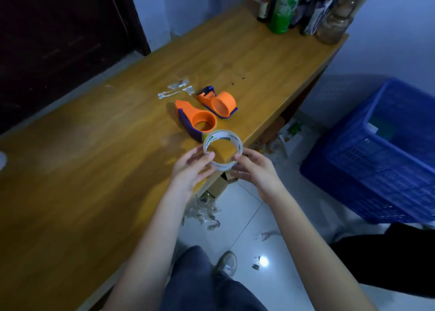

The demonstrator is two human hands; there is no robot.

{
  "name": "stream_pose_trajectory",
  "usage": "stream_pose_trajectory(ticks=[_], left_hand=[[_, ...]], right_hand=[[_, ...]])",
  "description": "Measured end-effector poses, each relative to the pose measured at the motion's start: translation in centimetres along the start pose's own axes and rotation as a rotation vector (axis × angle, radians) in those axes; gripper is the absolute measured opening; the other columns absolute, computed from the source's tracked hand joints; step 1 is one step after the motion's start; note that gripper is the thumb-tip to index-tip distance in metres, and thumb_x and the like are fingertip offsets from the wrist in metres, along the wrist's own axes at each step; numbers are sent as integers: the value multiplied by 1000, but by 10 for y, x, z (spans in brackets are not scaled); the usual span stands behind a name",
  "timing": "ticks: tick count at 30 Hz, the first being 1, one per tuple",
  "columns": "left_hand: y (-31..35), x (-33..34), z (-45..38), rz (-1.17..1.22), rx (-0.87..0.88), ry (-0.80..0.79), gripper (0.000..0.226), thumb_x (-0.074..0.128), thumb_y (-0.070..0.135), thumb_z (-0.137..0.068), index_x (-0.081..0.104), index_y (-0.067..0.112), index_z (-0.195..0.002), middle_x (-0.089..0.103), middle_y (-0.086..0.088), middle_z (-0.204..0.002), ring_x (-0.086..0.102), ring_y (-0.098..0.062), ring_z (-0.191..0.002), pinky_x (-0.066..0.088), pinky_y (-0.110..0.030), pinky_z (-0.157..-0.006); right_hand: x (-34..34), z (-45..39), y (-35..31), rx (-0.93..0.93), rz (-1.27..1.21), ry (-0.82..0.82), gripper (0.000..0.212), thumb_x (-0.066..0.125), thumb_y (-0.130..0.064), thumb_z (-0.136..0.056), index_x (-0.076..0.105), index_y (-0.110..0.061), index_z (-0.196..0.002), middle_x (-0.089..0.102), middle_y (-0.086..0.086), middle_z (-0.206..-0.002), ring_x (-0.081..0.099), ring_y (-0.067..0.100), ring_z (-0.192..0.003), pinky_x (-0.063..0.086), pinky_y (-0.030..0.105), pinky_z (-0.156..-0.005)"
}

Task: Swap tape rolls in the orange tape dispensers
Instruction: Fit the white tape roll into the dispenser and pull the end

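Two orange-and-purple plastic tape dispensers (196, 120) (217, 101) lie empty near the wooden bench's (94, 146) right edge, while left hand (191, 167) and right hand (253, 169) pinch a clear tape roll (222, 150) above that edge, awaiting loading.

Just one cam, head-mounted, wide-angle w/ bent edges. It looked forward and steeply down over the table's (98, 169) right edge, table running diagonally up to the far corner, floor tiles (237, 216) and the wearer's own legs at the bottom. Close enough that both forearms filled the lower frame. No 2nd view, so no overlap.
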State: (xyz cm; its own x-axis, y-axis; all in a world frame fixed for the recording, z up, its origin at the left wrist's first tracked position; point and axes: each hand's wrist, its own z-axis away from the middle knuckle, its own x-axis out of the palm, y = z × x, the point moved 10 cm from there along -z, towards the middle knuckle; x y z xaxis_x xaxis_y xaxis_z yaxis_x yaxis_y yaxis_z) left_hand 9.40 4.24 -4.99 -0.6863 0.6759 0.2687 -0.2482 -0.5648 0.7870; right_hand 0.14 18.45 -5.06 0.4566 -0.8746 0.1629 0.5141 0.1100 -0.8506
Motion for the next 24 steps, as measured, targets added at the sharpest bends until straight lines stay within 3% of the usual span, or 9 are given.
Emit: stream_pose_trajectory(ticks=[7,9,12,15,18,22,24], left_hand=[[5,41,-30,-23,-15,14,25,69,3,-80,64,17,-100,69,-9,-103,68,-25,-94,58,-33,-78],[11,52,-44,-9,-6,18,33,70,3,-80,63,12,-111,68,-10,-103,68,-25,-94,59,-35,-80],[20,65,-72,35,-4,24,44,70,5,-79,58,8,-121,67,-13,-112,68,-29,-98,58,-40,-81],[35,82,-99,85,19,9,26,68,7,-80,65,16,-104,67,-13,-114,67,-30,-100,58,-41,-83],[49,97,-118,102,47,-4,25,67,8,-81,64,18,-104,69,-11,-110,68,-26,-96,58,-38,-82],[61,105,-137,128,46,60,35,68,8,-82,60,13,-116,66,-14,-115,66,-30,-102,56,-42,-87],[62,107,-142,138,43,97,40,67,8,-83,59,10,-121,66,-14,-114,67,-28,-96,58,-38,-83]], right_hand=[[-33,-36,-24,23,-5,-42,41,66,-20,-86,58,-3,-122,68,9,-93,68,14,-73,56,23,-63],[-39,-53,-33,26,-15,-48,42,67,-21,-85,58,-4,-122,68,7,-92,69,14,-73,58,26,-67],[-48,-81,-51,37,-11,-54,41,66,-20,-86,58,-5,-123,67,8,-92,69,17,-77,59,26,-67],[-54,-109,-75,55,-27,-59,38,63,-17,-89,57,-4,-123,63,12,-100,66,23,-84,59,23,-64],[-60,-132,-95,63,-3,-88,37,60,-15,-91,55,-2,-125,60,16,-107,63,27,-89,57,19,-55],[-60,-162,-116,73,46,-152,34,60,-14,-90,57,-3,-123,60,15,-104,63,24,-87,61,27,-70],[-60,-175,-121,98,73,-164,35,60,-15,-90,57,-2,-123,61,15,-104,64,20,-81,61,29,-74]])
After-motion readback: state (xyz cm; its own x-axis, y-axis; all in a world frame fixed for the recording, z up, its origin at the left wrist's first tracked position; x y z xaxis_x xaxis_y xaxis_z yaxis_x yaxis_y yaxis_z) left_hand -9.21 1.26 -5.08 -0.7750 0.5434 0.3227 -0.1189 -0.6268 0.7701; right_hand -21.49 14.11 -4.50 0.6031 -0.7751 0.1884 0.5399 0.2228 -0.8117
